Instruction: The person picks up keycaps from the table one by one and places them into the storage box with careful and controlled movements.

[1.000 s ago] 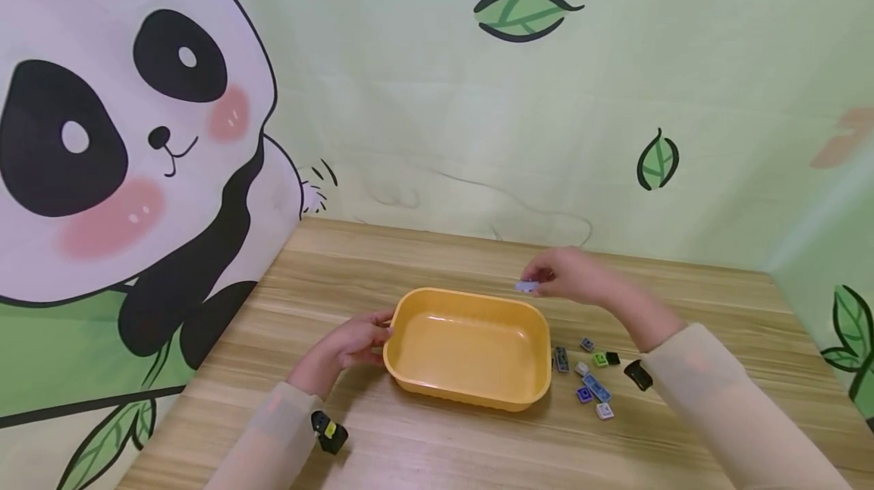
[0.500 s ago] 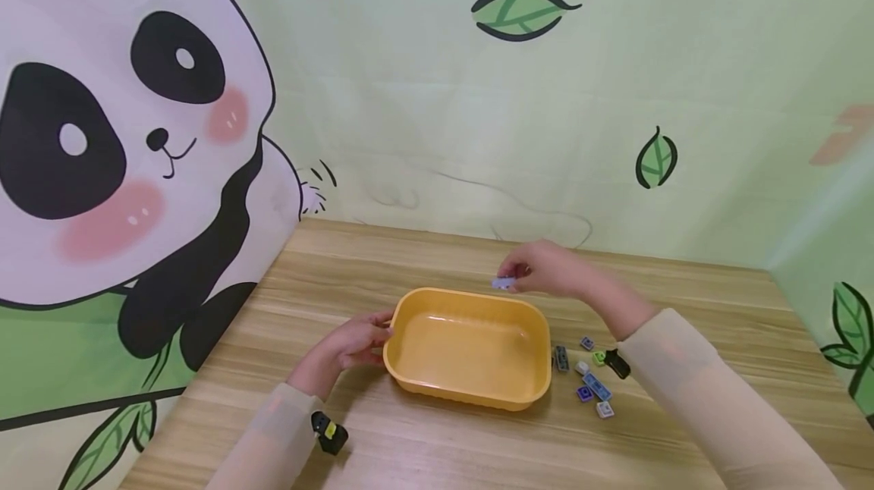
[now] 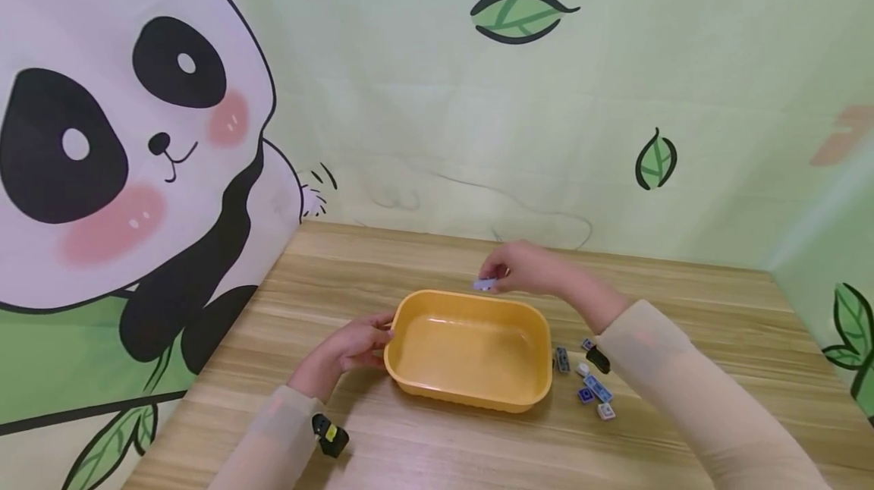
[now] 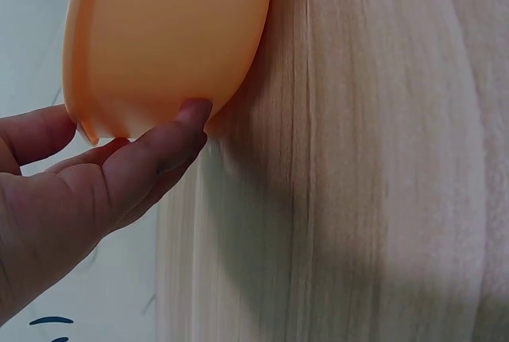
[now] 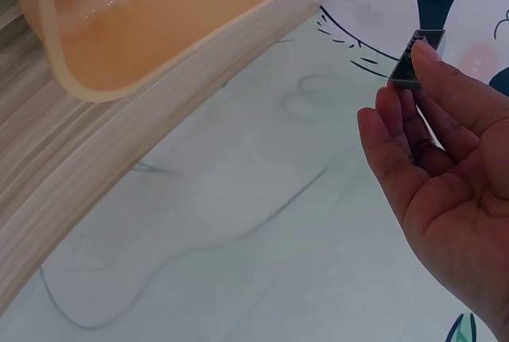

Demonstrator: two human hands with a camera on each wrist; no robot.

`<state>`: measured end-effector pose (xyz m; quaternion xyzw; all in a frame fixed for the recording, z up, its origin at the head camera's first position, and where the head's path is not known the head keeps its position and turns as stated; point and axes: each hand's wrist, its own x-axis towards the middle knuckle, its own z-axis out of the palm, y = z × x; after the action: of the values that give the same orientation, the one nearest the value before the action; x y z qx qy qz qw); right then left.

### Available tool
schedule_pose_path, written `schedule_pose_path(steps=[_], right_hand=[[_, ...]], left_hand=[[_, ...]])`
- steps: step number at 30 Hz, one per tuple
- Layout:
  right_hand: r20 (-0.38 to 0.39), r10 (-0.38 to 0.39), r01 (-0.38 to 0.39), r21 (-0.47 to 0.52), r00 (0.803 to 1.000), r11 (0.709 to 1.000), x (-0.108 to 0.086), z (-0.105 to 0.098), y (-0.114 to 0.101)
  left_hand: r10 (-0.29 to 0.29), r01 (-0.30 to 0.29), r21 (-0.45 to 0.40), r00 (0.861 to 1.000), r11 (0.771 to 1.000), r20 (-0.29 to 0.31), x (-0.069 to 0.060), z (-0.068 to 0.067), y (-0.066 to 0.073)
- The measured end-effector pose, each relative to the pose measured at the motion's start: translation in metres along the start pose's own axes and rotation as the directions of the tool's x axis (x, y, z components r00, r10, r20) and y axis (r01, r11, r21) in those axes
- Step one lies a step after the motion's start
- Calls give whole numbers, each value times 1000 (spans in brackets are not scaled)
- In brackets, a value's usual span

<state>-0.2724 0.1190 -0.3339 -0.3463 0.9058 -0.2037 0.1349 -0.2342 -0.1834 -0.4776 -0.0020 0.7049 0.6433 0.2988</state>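
No word, brand or number is reading clearly. On the right wall (image 3: 829,209), a reddish mark (image 3: 844,135) is showing too faintly to make out. On the bricks (image 3: 597,388) lying right of the tray (image 3: 471,353), pale markings (image 3: 585,395) are appearing too small to read.

The tray (image 3: 467,357) is yellow-orange and shiny inside — a rectangle with rounded corners — and sits upright on the worktop (image 3: 423,448), the left hand (image 3: 358,340) holding its left end. The brick (image 3: 484,284), small and thin — pale lilac from the head, dark at the right wrist — is pinched in the right hand's (image 3: 526,268) fingertips, near the tray's far rim.
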Motion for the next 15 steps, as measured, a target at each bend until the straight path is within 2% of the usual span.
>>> schedule_pose_path(steps=[4,9,15], right_hand=[[17,-9,9,9,1000,1000,7,3,-3],[41,-29,29,8,999,1000,16,9,-6],[72,-28,24,52,997,998,22,18,-12]], left_hand=[[-7,7,-2,1000,1000,-19,1,0,-1],[-3,3,-2,1000,1000,-16,2,0,-2],[7,-7,-5,1000,1000,-8,1,0,-1]])
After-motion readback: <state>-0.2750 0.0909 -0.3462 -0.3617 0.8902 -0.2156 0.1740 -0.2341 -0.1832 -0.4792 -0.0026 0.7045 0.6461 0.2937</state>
